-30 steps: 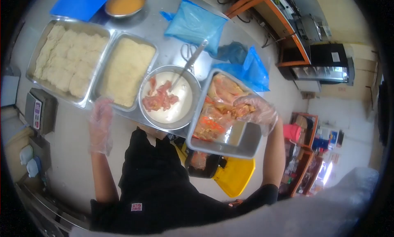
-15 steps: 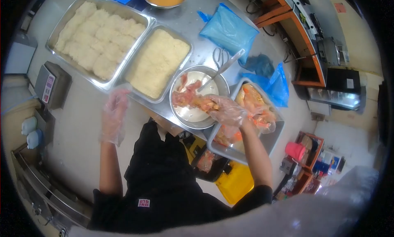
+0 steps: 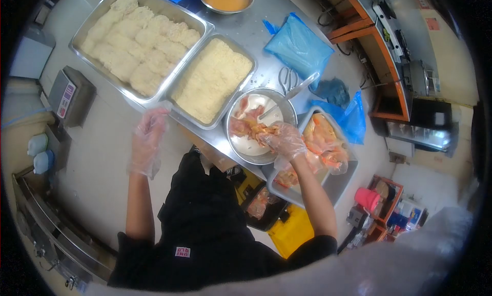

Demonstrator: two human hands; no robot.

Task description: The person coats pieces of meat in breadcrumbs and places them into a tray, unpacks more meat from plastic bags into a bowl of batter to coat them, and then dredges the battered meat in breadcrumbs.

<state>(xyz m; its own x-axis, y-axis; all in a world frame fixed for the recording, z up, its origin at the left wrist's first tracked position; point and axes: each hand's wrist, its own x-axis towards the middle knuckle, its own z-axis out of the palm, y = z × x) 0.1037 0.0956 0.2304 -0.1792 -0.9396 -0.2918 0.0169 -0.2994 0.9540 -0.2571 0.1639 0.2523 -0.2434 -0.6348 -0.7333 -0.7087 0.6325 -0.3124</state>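
Steel bowl (image 3: 288, 110), white liquid (image 3: 251, 148) (meat (image 3: 240, 126) in it), tray (image 3: 236, 95) of powder (image 3: 212, 80)

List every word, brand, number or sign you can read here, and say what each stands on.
"UNI QLO", in two lines: the small label on the black clothing.
Too small or blurred to read: the markings on the scale's panel and the reddish notice on the wall.
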